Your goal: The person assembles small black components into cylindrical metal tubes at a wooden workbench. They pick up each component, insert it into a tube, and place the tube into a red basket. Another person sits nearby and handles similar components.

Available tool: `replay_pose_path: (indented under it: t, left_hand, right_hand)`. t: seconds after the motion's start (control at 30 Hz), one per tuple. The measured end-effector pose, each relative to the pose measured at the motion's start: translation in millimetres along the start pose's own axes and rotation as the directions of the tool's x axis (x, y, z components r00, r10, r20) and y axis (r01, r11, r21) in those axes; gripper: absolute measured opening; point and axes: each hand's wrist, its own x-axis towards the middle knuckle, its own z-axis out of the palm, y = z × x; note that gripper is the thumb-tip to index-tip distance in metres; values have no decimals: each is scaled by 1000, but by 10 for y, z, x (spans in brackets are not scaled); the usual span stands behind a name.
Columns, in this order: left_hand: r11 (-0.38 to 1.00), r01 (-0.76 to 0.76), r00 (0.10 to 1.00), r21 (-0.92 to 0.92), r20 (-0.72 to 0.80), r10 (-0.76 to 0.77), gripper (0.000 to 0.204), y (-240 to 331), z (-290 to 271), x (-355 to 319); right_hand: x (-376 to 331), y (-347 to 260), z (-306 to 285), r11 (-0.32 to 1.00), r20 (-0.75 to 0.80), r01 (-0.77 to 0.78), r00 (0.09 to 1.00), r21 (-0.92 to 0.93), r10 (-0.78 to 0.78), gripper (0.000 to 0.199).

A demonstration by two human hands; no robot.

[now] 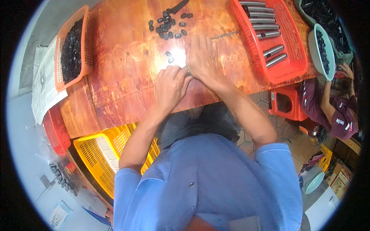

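Observation:
My left hand (169,85) is closed at the table's near side, its thumb and fingers pinched around a small dark piece (188,73) that is mostly hidden. Right beside it, my right hand (202,57) lies palm down with its fingers stretched forward; its palm side is hidden. A thin dark rod (225,35) runs rightward from those fingertips. A few black oval beads (169,57) rest just beyond my left hand. Farther off is a loose group of similar black beads (166,27), with a dark blade-like tool (179,6) behind it.
On the wooden table (119,77), a red basket (298,57) at right holds several grey tubes (266,27). An orange basket (88,50) of black pieces stands left. Yellow crates (94,161) sit below the edge. A light-green basin (327,50) and a person in maroon (339,102) are at far right.

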Motion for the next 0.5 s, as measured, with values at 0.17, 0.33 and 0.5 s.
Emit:
replay_pose_path:
  t: [0.17,0.33,0.5]
  left_hand:
    - [998,-19,999,64,-24,20,35,-21,-12,92]
    - [983,-3,1000,181,-5,4,37,-36,-31,195]
    - [738,441,887,-510,122,-445,29,-109,-97,223]
  right_hand:
    - [62,17,76,999,-37,-22,999,38,24,26]
    - [149,92,120,895,-145,-139,965,424,219,34]
    - [91,112,152,872,-213,-89,953,482,215,32]
